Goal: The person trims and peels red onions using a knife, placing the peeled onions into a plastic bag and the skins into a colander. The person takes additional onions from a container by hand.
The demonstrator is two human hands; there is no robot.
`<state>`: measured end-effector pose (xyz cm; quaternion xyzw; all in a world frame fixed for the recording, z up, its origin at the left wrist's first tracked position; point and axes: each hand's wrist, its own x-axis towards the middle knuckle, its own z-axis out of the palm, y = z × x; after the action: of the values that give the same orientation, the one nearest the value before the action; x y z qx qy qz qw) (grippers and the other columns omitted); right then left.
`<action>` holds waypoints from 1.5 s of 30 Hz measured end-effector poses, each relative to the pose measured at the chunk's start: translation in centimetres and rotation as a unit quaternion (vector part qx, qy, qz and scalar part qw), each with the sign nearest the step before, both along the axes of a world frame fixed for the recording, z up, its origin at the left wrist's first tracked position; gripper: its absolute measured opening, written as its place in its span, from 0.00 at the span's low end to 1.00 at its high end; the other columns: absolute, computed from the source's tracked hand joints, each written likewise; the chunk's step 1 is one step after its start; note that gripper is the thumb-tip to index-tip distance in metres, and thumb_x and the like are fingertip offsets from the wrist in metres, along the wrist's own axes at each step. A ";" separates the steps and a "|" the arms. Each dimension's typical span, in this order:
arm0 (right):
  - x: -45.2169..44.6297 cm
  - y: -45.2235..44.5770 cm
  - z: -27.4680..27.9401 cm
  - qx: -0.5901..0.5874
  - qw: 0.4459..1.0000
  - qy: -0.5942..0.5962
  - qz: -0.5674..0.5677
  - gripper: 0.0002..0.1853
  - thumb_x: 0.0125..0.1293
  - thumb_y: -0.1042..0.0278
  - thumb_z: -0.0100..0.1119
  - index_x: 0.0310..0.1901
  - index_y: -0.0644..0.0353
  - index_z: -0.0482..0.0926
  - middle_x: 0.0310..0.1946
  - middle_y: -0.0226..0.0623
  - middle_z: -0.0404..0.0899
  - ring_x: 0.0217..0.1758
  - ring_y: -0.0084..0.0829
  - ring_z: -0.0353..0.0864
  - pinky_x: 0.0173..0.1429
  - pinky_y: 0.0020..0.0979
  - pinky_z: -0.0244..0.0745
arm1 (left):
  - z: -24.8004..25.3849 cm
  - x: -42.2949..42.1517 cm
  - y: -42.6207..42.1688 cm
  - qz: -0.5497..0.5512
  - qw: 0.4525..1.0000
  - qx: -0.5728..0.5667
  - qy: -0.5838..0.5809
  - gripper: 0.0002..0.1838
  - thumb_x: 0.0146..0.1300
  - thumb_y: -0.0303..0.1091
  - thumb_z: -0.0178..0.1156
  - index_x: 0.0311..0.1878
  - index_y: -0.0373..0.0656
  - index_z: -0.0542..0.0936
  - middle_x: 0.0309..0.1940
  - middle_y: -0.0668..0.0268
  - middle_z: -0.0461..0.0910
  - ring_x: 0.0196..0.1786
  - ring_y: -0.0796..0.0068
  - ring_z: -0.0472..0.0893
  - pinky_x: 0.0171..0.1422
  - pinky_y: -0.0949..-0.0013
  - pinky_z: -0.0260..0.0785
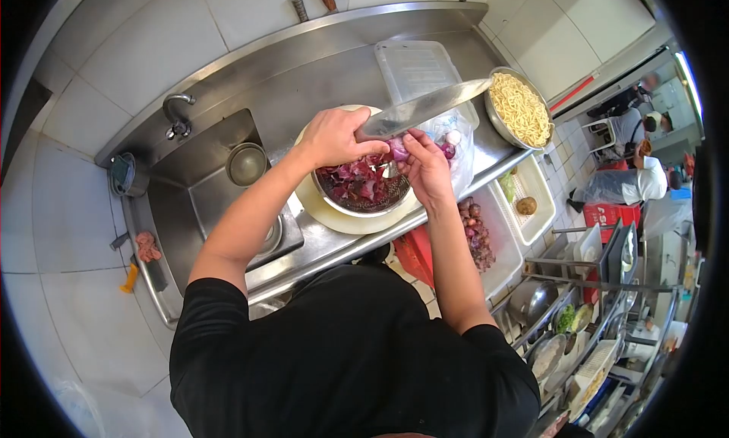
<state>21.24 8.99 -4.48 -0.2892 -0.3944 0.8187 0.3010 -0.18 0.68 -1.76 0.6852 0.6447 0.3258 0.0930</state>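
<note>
My left hand (339, 140) is closed round the near end of a large knife (425, 108), whose broad blade points up to the right. In my right hand (427, 163) is a small purple onion (398, 149), pinched in the fingers beside the blade. Below both hands stands a metal bowl (370, 210) with dark red onion skins (357, 181) in it. The bowl rests on a round pale board (322, 208). A clear plastic bag (460, 159) with peeled onions (449, 143) lies just right of my right hand.
A sink (197, 163) is at the left. Noodles (519, 110) fill a bowl at the counter's right end, near a clear lid (416, 64). Below the counter edge are a tub of small onions (474, 233) and a white basket (544, 206). People (624, 186) are at the far right.
</note>
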 end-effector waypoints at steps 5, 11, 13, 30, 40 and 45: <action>-0.3 -0.4 0.5 0.031 0.999 -0.012 -0.011 0.14 0.75 0.69 0.59 0.58 0.61 0.76 0.44 0.29 0.84 0.42 0.19 0.82 0.42 0.24 0.76 | 0.1 0.1 -0.3 0.001 1.000 0.026 0.009 0.28 0.57 0.59 0.73 0.29 0.41 0.77 0.19 0.59 0.81 0.24 0.51 0.81 0.31 0.56 0.72; -0.8 0.8 -1.3 -0.057 0.997 0.047 -0.034 0.10 0.77 0.66 0.53 0.53 0.60 0.78 0.40 0.33 0.84 0.37 0.23 0.80 0.41 0.26 0.76 | -1.5 1.0 -0.5 -0.020 0.995 0.061 -0.071 0.23 0.58 0.54 0.73 0.30 0.40 0.80 0.21 0.58 0.82 0.25 0.55 0.82 0.32 0.59 0.73; -0.2 1.6 -1.2 -0.112 0.991 0.070 -0.027 0.13 0.79 0.61 0.49 0.52 0.61 0.77 0.40 0.39 0.83 0.34 0.28 0.77 0.41 0.29 0.74 | -2.5 0.9 -0.8 0.021 0.992 0.058 -0.112 0.24 0.58 0.54 0.72 0.28 0.41 0.80 0.19 0.59 0.81 0.23 0.55 0.81 0.31 0.59 0.72; 1.4 1.7 -2.1 -0.236 0.955 0.170 0.061 0.17 0.77 0.63 0.50 0.60 0.63 0.73 0.49 0.48 0.80 0.41 0.37 0.76 0.46 0.35 0.76 | -7.1 -1.0 0.2 0.230 0.967 -0.076 -0.077 0.33 0.64 0.69 0.62 0.47 0.44 0.85 0.28 0.51 0.85 0.35 0.48 0.86 0.43 0.49 0.74; 1.3 0.6 -1.9 -0.241 0.941 0.217 0.095 0.22 0.74 0.63 0.47 0.64 0.64 0.71 0.53 0.52 0.77 0.40 0.36 0.70 0.45 0.34 0.70 | -4.4 0.9 0.4 0.164 0.961 -0.052 -0.216 0.33 0.52 0.63 0.75 0.44 0.40 0.84 0.31 0.57 0.85 0.34 0.59 0.84 0.42 0.59 0.75; 1.0 0.2 -2.5 -0.261 0.932 0.224 0.115 0.22 0.74 0.63 0.46 0.63 0.67 0.71 0.53 0.51 0.76 0.38 0.35 0.69 0.42 0.33 0.68 | -2.8 2.5 0.6 0.053 0.972 -0.047 -0.223 0.36 0.49 0.69 0.74 0.36 0.40 0.82 0.24 0.58 0.81 0.27 0.58 0.80 0.37 0.59 0.71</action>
<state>22.26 9.15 -6.97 -0.1191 -0.1198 0.9651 0.1999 2.28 1.27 -4.58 0.5552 0.6577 0.4440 0.2492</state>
